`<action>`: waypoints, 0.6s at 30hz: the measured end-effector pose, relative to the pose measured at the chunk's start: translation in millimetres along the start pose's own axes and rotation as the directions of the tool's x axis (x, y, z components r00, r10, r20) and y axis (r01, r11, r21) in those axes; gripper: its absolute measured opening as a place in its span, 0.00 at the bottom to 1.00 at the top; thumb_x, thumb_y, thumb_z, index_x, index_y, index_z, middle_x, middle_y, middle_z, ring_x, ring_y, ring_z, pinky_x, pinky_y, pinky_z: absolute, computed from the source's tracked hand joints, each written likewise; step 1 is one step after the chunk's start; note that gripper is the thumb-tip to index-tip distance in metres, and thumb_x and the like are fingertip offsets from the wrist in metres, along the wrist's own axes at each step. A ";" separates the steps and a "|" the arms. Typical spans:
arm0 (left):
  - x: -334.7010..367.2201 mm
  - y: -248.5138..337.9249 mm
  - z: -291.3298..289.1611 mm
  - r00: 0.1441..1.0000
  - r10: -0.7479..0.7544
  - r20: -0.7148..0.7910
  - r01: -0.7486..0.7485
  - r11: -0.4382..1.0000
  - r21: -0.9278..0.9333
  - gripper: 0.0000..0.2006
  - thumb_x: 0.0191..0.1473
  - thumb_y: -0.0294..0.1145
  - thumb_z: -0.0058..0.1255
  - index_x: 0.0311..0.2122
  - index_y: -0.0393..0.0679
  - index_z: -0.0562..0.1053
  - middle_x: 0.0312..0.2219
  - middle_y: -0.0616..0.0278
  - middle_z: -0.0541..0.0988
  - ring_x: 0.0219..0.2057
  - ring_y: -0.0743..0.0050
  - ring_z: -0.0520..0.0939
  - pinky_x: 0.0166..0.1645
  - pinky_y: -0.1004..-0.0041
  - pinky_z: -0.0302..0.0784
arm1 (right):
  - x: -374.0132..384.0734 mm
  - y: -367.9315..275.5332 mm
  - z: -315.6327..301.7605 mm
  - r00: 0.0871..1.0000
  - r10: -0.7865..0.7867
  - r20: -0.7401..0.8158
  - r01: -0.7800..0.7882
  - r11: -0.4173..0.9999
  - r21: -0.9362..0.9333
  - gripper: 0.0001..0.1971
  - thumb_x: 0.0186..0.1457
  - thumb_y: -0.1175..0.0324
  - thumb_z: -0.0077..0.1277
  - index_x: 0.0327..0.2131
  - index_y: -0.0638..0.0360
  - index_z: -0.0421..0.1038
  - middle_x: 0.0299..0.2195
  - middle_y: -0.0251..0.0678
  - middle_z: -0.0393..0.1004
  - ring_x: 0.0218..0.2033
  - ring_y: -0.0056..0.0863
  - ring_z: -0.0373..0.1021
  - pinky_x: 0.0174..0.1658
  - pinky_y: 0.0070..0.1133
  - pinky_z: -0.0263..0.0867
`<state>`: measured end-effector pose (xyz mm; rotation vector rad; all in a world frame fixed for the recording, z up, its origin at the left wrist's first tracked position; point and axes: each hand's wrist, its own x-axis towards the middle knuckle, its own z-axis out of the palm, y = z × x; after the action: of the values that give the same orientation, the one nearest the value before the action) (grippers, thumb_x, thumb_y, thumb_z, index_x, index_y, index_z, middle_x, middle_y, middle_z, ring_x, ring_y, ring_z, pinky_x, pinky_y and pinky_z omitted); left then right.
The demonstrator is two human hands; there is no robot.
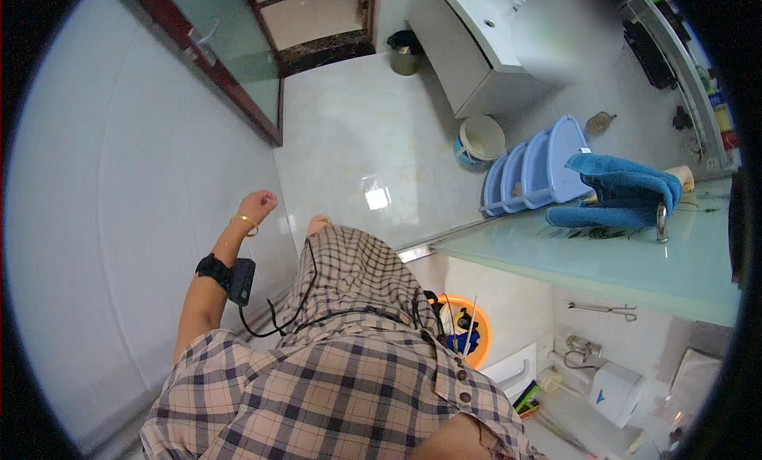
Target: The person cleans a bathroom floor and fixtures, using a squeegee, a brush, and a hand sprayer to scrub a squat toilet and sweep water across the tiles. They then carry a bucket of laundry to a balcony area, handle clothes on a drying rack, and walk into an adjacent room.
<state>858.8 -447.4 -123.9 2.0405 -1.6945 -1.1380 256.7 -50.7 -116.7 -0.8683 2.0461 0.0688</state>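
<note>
My left hand [260, 204] hangs in the air over the pale floor, close to the white wall. Its fingers are curled in, and nothing shows in them. Around that wrist is a gold bangle [249, 220], and further up the forearm a black strap carries a small dark box [241, 282] with a cable running toward my body. My right hand is out of view; only part of the right upper arm [456, 441] appears at the lower edge. A checked garment [317, 365] covers my body, with one bare foot [318, 223] past its hem.
Ahead stands a half-turned glass door [238, 59]. A white washbasin cabinet [456, 51], a bucket [482, 140] and a blue rack [540, 170] are to the right. A blue towel [623, 192] hangs on the glass panel [587, 261]. An orange basin [479, 333] sits beside me.
</note>
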 end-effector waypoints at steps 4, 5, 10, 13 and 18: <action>92.9 63.5 -23.0 0.981 0.196 0.007 -0.195 0.977 0.083 0.11 0.44 0.37 0.48 0.32 0.42 0.72 0.22 0.60 0.75 0.22 0.76 0.75 0.29 0.76 0.71 | 46.6 37.9 45.0 0.987 -0.160 0.019 0.116 0.791 0.601 0.11 0.47 0.63 0.44 0.31 0.60 0.66 0.25 0.35 0.69 0.25 0.30 0.66 0.29 0.26 0.63; 103.5 63.3 -19.0 0.976 0.217 0.016 -0.217 0.969 0.120 0.12 0.44 0.39 0.48 0.31 0.43 0.72 0.23 0.59 0.75 0.23 0.71 0.75 0.30 0.74 0.71 | 43.3 28.8 42.4 0.982 -0.166 -0.088 0.188 0.892 0.411 0.12 0.45 0.63 0.45 0.32 0.59 0.66 0.27 0.36 0.70 0.27 0.32 0.67 0.30 0.26 0.63; 220.6 27.2 -34.1 0.948 0.307 0.087 -0.319 0.927 0.199 0.12 0.43 0.42 0.47 0.31 0.46 0.71 0.23 0.56 0.75 0.26 0.62 0.76 0.31 0.69 0.70 | 95.3 -111.5 70.1 0.986 0.075 -0.147 -0.102 0.977 -0.186 0.20 0.36 0.59 0.53 0.35 0.58 0.67 0.29 0.46 0.70 0.32 0.43 0.67 0.33 0.32 0.64; 247.0 -8.8 -16.3 0.956 0.268 0.122 -0.275 0.961 0.041 0.11 0.44 0.40 0.44 0.30 0.46 0.71 0.22 0.55 0.74 0.24 0.60 0.75 0.29 0.67 0.69 | 141.9 -150.4 76.0 0.986 -0.028 -0.165 -0.010 0.973 -0.230 0.17 0.40 0.62 0.49 0.35 0.60 0.67 0.23 0.46 0.70 0.26 0.41 0.67 0.29 0.30 0.63; 237.2 6.9 -13.6 0.858 0.416 0.300 -0.423 0.905 -0.045 0.12 0.43 0.39 0.46 0.32 0.45 0.71 0.25 0.56 0.75 0.27 0.61 0.76 0.32 0.69 0.70 | 164.4 -318.2 18.3 0.959 -0.280 -0.037 0.259 0.927 -0.272 0.15 0.42 0.68 0.45 0.37 0.57 0.68 0.21 0.46 0.70 0.24 0.39 0.68 0.26 0.29 0.63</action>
<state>867.1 -670.6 -205.4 1.4418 -2.1677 -1.3218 401.7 -374.8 -167.1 -1.3322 1.9949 0.1633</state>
